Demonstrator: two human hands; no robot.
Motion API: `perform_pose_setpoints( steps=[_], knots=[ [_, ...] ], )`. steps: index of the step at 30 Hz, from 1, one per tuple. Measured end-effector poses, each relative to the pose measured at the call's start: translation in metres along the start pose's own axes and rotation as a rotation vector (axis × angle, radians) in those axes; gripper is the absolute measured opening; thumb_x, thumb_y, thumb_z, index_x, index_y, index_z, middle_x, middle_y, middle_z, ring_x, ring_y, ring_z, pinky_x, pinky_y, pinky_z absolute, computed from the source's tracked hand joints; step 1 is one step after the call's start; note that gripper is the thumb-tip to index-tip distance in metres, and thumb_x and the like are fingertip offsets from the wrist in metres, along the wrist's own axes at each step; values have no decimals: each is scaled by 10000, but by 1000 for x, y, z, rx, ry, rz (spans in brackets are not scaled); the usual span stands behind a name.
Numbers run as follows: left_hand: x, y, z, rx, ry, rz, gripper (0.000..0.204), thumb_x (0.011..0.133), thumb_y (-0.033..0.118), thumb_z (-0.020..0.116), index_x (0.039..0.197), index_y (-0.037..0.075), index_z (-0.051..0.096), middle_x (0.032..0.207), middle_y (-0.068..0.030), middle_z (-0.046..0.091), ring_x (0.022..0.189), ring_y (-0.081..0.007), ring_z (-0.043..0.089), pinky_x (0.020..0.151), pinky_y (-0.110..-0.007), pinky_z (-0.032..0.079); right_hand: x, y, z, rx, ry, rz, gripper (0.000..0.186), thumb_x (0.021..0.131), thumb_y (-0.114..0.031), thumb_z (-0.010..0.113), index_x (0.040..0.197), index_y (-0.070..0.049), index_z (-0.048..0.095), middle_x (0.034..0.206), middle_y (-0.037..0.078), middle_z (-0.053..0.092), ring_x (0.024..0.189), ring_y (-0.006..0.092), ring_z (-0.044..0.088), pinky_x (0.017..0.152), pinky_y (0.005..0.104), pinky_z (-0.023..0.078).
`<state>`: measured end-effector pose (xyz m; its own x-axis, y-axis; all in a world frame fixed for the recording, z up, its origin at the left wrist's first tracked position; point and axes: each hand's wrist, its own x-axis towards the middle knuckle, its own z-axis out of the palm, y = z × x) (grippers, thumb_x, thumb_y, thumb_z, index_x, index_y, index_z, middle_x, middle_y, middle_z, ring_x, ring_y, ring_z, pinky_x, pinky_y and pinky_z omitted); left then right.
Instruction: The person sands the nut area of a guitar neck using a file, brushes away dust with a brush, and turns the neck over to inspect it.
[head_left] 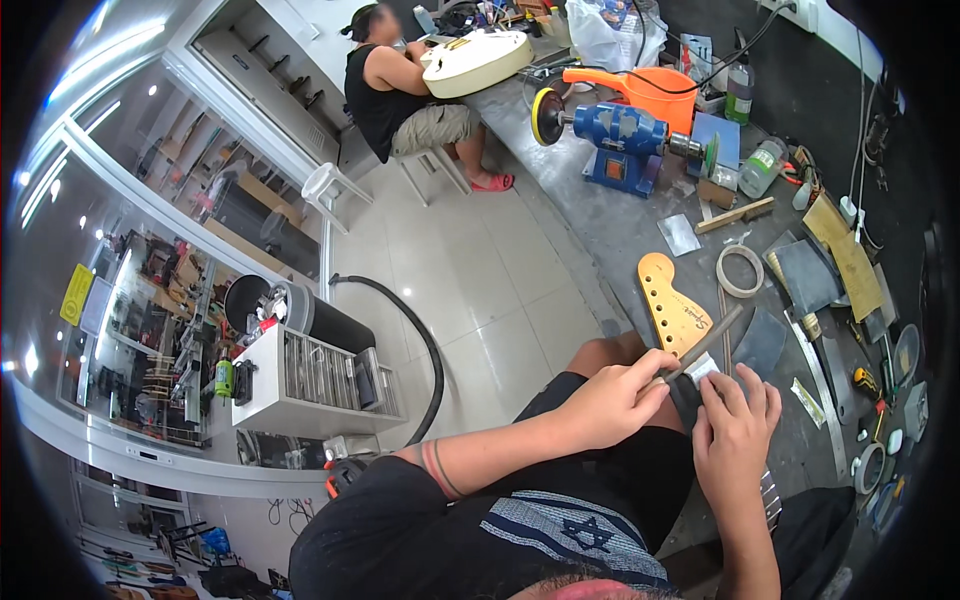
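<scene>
A guitar neck with a light wooden headstock [668, 298] lies along the near edge of the bench. My left hand [632, 398] is closed on a narrow grey-brown file-like bar [718, 332], which slants across the neck just below the headstock. My right hand [735, 430] is bent round the neck, fingers a little apart, beside a small white piece [704, 367] and a dark strip. Its fingertips partly hide what they press on. Metal frets [771, 497] show beyond my right wrist.
A masking tape roll [740, 271], a wooden stick [736, 215] and a steel ruler [818, 390] lie on the bench. Farther off are a blue bench grinder [622, 140] and an orange container [660, 95]. Another person [385, 80] sits with a cream guitar body [478, 62]. A black hose [425, 340] crosses the floor.
</scene>
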<state>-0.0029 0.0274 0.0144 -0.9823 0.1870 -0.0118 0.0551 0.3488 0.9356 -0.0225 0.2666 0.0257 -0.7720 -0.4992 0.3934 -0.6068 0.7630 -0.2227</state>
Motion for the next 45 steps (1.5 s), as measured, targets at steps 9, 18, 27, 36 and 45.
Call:
perform_pose_setpoints(
  steps=[9,18,27,36,45],
  knots=[
    [-2,2,-4,-13,-2,16,344,1169,144,635,1491,38,575,762,-84,628,664,-193,607,673,-405,475,1,-2,2,-5,3,-2,363,947,-48,782,1305,-5,822,1398,102,744,1480,367,584,1280,620,349],
    [-4,7,-7,24,39,40,304,1146,137,639,1425,28,588,850,-208,758,753,-385,769,698,-478,547,-1,-3,0,-1,-5,-1,371,941,-49,790,1309,-16,823,1397,101,744,1481,368,583,1276,611,355],
    [5,2,-16,69,95,-16,328,1142,94,704,1460,24,670,986,-86,818,898,-104,753,817,-314,594,4,0,-4,18,-1,17,382,909,-90,832,1289,-51,812,1389,73,742,1480,354,591,1260,600,373],
    [-11,-1,-19,70,67,-49,270,1133,-10,696,1402,-33,710,866,-3,710,748,-47,591,678,-250,471,1,5,-1,-26,-40,27,415,903,-124,852,1314,-86,805,1399,32,733,1472,297,596,1258,565,366],
    [-22,4,-6,285,43,197,271,1067,-50,736,1335,-29,768,778,-115,678,621,-159,618,608,-318,476,0,3,3,4,-16,37,401,899,-118,854,1296,-79,810,1381,39,733,1457,295,598,1245,552,386]
  ],
)
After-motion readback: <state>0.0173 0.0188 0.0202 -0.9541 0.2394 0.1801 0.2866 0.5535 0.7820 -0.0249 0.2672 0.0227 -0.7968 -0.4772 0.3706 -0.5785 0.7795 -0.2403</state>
